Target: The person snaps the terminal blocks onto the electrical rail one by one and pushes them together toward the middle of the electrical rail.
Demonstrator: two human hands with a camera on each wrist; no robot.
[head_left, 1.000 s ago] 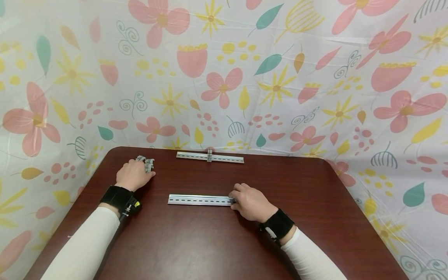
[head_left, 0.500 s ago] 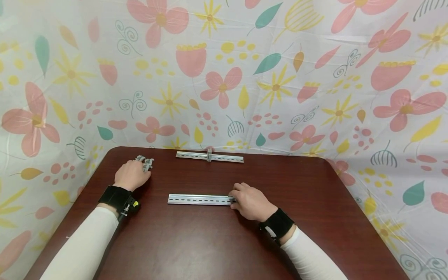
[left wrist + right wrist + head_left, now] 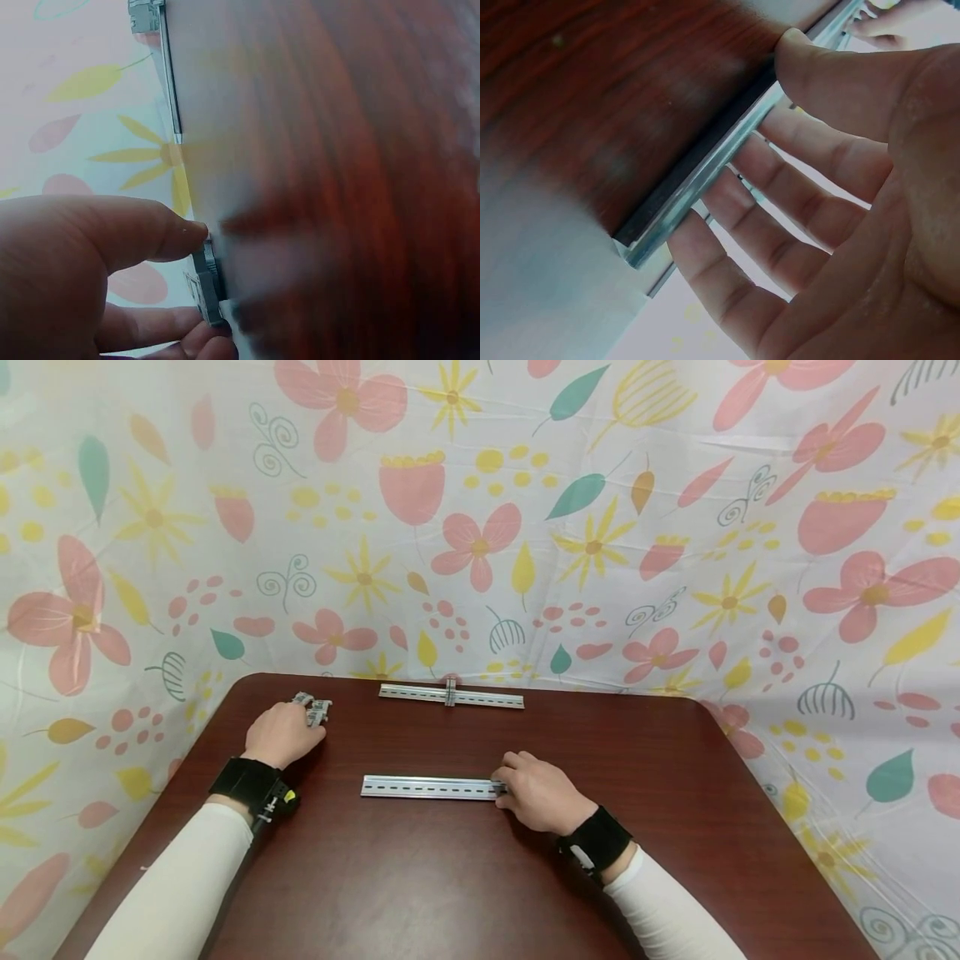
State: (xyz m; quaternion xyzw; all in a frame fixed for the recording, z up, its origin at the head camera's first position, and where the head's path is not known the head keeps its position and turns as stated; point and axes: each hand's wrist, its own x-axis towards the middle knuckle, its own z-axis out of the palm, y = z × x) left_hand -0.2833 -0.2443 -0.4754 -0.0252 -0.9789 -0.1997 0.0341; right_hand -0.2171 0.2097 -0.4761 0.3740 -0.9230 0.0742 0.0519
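Observation:
My left hand (image 3: 283, 735) is at the back left of the table, and its thumb and fingers pinch a grey terminal block (image 3: 208, 281). Grey terminal blocks (image 3: 317, 712) show just beyond its fingers in the head view. A silvery slotted DIN rail (image 3: 427, 787) lies crosswise in the middle of the table. At its right end, my right hand (image 3: 543, 795) grips the rail. In the right wrist view the thumb is at one edge of the rail (image 3: 697, 187) and the other fingers line the opposite edge; the palm faces the camera.
Near the table's back edge lies a second DIN rail (image 3: 487, 699), with a grey terminal block (image 3: 450, 692) mounted near its middle. The dark red-brown table (image 3: 420, 885) backs onto a flowered curtain (image 3: 480, 527).
My left thumb has drawn slightly to the left against the terminal blocks. The right hand and both rails have stayed in place.

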